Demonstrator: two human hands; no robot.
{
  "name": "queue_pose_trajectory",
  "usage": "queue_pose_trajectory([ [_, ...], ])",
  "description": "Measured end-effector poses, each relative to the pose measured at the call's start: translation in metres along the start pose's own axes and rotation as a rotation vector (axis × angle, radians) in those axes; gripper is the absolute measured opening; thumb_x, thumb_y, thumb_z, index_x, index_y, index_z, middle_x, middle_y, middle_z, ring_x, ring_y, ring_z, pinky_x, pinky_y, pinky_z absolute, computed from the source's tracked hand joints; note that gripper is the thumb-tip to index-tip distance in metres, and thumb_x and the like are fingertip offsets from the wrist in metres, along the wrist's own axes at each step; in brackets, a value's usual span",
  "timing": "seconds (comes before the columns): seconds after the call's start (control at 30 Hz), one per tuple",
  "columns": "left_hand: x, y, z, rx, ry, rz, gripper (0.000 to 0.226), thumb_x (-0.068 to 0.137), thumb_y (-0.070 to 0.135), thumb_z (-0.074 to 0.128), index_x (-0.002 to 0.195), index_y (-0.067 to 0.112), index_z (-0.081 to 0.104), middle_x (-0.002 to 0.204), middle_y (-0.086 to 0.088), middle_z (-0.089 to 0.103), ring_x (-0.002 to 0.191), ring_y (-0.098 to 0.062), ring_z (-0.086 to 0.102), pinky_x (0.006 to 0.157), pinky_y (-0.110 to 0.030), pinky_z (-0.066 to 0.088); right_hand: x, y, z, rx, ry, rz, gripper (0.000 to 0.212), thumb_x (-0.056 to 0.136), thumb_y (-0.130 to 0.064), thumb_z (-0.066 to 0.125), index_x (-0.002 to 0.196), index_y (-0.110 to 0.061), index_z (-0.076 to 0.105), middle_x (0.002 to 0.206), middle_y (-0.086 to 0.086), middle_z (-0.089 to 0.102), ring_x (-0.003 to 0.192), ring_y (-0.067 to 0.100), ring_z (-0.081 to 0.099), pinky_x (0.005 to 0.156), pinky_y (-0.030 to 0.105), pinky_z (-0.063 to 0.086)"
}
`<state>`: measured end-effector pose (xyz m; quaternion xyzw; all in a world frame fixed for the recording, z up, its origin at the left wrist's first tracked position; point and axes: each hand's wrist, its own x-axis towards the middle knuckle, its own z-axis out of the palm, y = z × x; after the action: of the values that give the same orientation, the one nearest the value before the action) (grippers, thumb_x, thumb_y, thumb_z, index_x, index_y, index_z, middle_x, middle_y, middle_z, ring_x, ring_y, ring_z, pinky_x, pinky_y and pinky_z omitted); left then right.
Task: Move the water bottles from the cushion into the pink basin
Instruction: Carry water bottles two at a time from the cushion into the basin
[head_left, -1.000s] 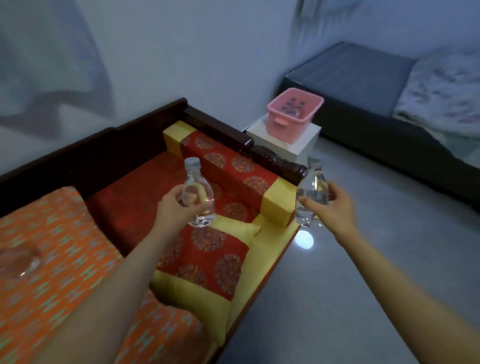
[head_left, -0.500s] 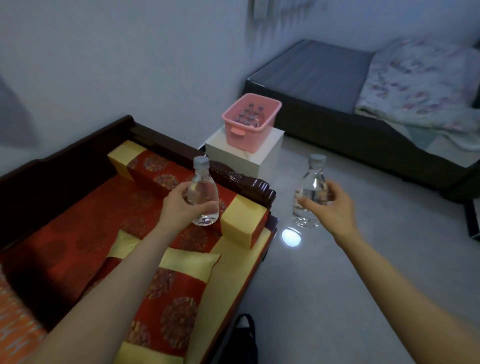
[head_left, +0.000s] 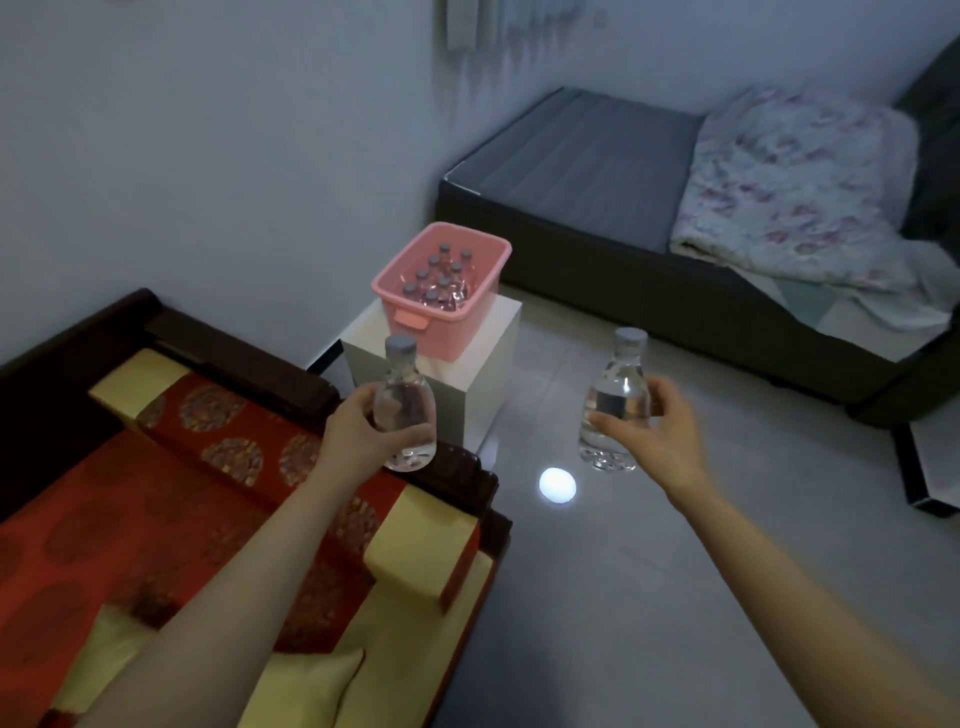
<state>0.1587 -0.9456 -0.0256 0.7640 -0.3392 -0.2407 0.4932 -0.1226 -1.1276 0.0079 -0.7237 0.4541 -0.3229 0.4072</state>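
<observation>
The person has turned from the cushion (head_left: 223, 452), so the pink basin (head_left: 452, 332) looms nearer. The left hand (head_left: 358, 423) wraps the left bottle (head_left: 405, 415) and the right hand (head_left: 662, 423) wraps the right bottle (head_left: 618, 395), both upright and short of it.

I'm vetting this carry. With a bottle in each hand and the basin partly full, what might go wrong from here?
The pink basin holds a cluster of upright bottles; lowering two more could topple them.
With the left bottle in the left hand and the right bottle in the right hand, neither is free to steady the basin on its white stand.
</observation>
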Motion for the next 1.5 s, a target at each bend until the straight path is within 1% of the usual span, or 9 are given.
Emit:
queue_pose_trajectory([
  [0.13, 0.044, 0.014, 0.021, -0.021, 0.025, -0.002, 0.058, 0.055, 0.038, 0.09, 0.104, 0.021, 0.063, 0.098, 0.001, 0.07, 0.092, -0.014, 0.066, 0.079, -0.036, 0.055, 0.058, 0.01, -0.01, 0.006, -0.016, -0.013, 0.045, 0.056, -0.04, 0.084, 0.09, -0.045, 0.055, 0.087, -0.018, 0.065, 0.078, 0.0, 0.063, 0.067, 0.022, 0.045],
  [0.27, 0.092, 0.026, 0.048, -0.031, 0.119, -0.043, 0.066, 0.051, 0.039, 0.091, 0.107, 0.02, 0.062, 0.1, 0.001, 0.07, 0.092, -0.016, 0.067, 0.083, -0.041, 0.055, 0.137, 0.018, -0.014, -0.007, -0.092, -0.05, 0.049, 0.06, -0.036, 0.086, 0.097, -0.039, 0.054, 0.092, -0.015, 0.064, 0.083, 0.005, 0.062, 0.066, 0.023, 0.044],
  [0.63, 0.204, 0.052, 0.122, -0.061, 0.369, -0.187, 0.072, 0.039, 0.052, 0.087, 0.1, 0.026, 0.059, 0.097, 0.004, 0.071, 0.089, -0.016, 0.068, 0.082, -0.041, 0.056, 0.339, 0.027, -0.015, 0.041, -0.373, -0.176, 0.057, 0.055, -0.044, 0.081, 0.102, -0.043, 0.049, 0.099, -0.014, 0.06, 0.089, 0.005, 0.063, 0.071, 0.019, 0.046],
  [0.87, 0.278, 0.048, 0.144, -0.064, 0.406, -0.24, 0.077, 0.041, 0.048, 0.087, 0.106, 0.025, 0.054, 0.102, 0.006, 0.067, 0.092, -0.015, 0.066, 0.077, -0.033, 0.055, 0.429, 0.039, 0.028, 0.059, -0.436, -0.185, 0.057, 0.051, -0.048, 0.08, 0.095, -0.054, 0.044, 0.1, -0.016, 0.059, 0.091, 0.004, 0.062, 0.071, 0.018, 0.047],
  [1.03, 0.345, 0.032, 0.147, -0.032, 0.419, -0.269, 0.068, 0.051, 0.036, 0.09, 0.107, 0.026, 0.052, 0.103, 0.009, 0.066, 0.094, -0.017, 0.066, 0.08, -0.039, 0.056, 0.499, 0.041, 0.076, 0.054, -0.516, -0.189, 0.06, 0.056, -0.033, 0.085, 0.097, -0.052, 0.045, 0.1, -0.018, 0.06, 0.089, -0.005, 0.063, 0.067, 0.013, 0.045],
  [1.2, 0.424, 0.014, 0.148, -0.064, 0.45, -0.316, 0.068, 0.058, 0.024, 0.087, 0.112, 0.02, 0.046, 0.108, -0.002, 0.064, 0.098, -0.023, 0.064, 0.086, -0.045, 0.054, 0.576, 0.034, 0.142, 0.023, -0.595, -0.194, 0.059, 0.057, -0.029, 0.086, 0.098, -0.046, 0.048, 0.098, -0.016, 0.063, 0.087, -0.008, 0.063, 0.063, 0.012, 0.049],
  [1.27, 0.452, 0.009, 0.148, -0.064, 0.442, -0.335, 0.07, 0.063, 0.015, 0.085, 0.114, 0.024, 0.039, 0.11, -0.001, 0.06, 0.098, -0.023, 0.062, 0.084, -0.041, 0.054, 0.603, 0.032, 0.167, -0.002, -0.646, -0.179, 0.062, 0.058, -0.028, 0.087, 0.104, -0.043, 0.049, 0.1, -0.013, 0.064, 0.089, -0.001, 0.065, 0.075, 0.019, 0.052],
  [1.4, 0.495, 0.0, 0.15, -0.126, 0.421, -0.36, 0.078, 0.066, 0.01, 0.081, 0.117, 0.038, 0.028, 0.107, 0.007, 0.055, 0.094, -0.009, 0.059, 0.064, -0.014, 0.045, 0.641, 0.035, 0.208, -0.052, -0.747, -0.159, 0.063, 0.066, -0.029, 0.083, 0.118, -0.026, 0.049, 0.109, -0.005, 0.065, 0.099, 0.015, 0.064, 0.091, 0.044, 0.052],
  [1.5, 0.512, -0.009, 0.157, -0.18, 0.437, -0.398, 0.078, 0.063, 0.008, 0.084, 0.113, 0.041, 0.035, 0.106, 0.014, 0.055, 0.096, -0.005, 0.059, 0.068, -0.015, 0.049, 0.657, 0.041, 0.231, -0.058, -0.802, -0.131, 0.058, 0.066, -0.024, 0.083, 0.112, -0.033, 0.05, 0.107, -0.008, 0.064, 0.097, 0.01, 0.065, 0.086, 0.032, 0.053],
])
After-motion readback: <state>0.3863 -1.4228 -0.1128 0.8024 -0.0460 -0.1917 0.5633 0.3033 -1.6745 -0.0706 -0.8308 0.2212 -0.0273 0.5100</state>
